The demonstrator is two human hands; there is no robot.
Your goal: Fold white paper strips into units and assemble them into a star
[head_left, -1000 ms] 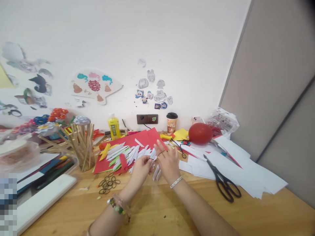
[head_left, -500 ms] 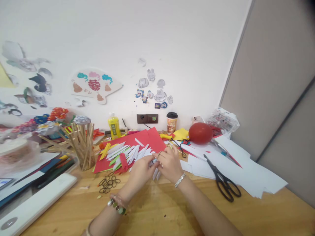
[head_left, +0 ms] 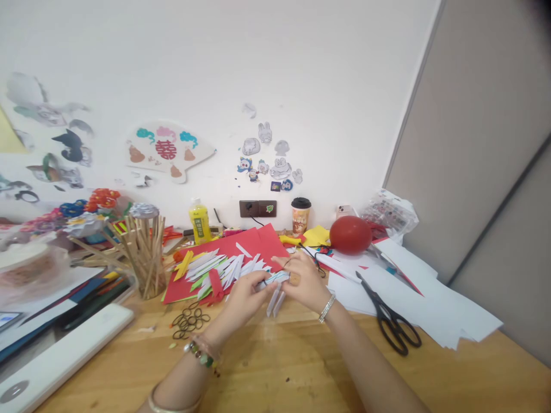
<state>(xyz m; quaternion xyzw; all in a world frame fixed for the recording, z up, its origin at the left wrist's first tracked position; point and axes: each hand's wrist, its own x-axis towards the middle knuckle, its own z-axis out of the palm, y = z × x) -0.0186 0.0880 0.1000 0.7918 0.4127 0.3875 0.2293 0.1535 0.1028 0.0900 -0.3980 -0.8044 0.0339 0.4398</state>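
Note:
A small bundle of folded white paper with blue lines (head_left: 278, 277) sits between my two hands. My left hand (head_left: 244, 295) is closed, pinching the bundle's left end between thumb and fingers. On the other side, my right hand (head_left: 307, 281) curls its fingers over the right end, its fingertips partly hidden. A thin dark line crosses near the right fingers; I cannot make out what it is. Just below the hands, pale folded paper strips (head_left: 275, 303) point towards me. Left of my left hand, several black rubber bands (head_left: 189, 321) lie on the wooden table (head_left: 267, 367).
Folded paper strips (head_left: 232, 269) cover red sheets (head_left: 269, 238) behind the hands. Black scissors (head_left: 390, 321) lie on white paper (head_left: 443, 310) at right. A red balloon (head_left: 350, 235), lidded cup (head_left: 300, 217), yellow bottle (head_left: 200, 222) and wooden sticks (head_left: 148, 258) stand farther back.
My hands have moved apart, the right one shifting right and its fingers spreading. More of the white and blue paper bundle between them now shows.

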